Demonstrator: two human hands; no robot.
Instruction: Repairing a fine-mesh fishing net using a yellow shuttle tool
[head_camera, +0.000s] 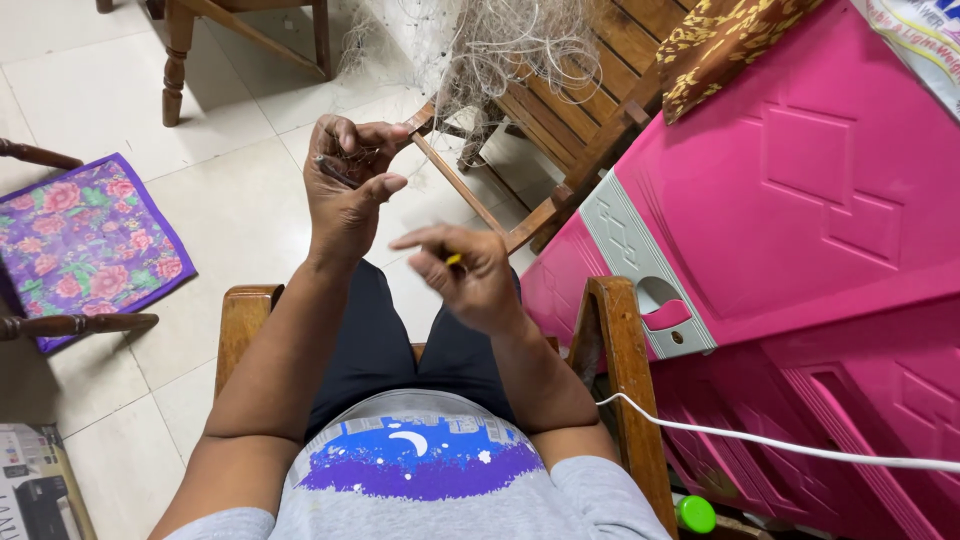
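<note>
Pinching one net (500, 45), left hand (345, 195); right hand (470, 275) grips one yellow tool (454, 259).

Two bare hands: left hand (345, 190) and right hand (470, 275); one small yellow tool (454, 259) pinched in the right; one thin dark stick (335, 172) in the left; one tangle of pale fishing net (510, 45); one floral purple cushion (85, 240); one pink plastic cabinet (800, 200); one white cord (780, 445); one green round cap (695, 514); one brown-and-yellow patterned cloth (715, 40); two wooden armrests (620, 350) on the seat occupied
</note>
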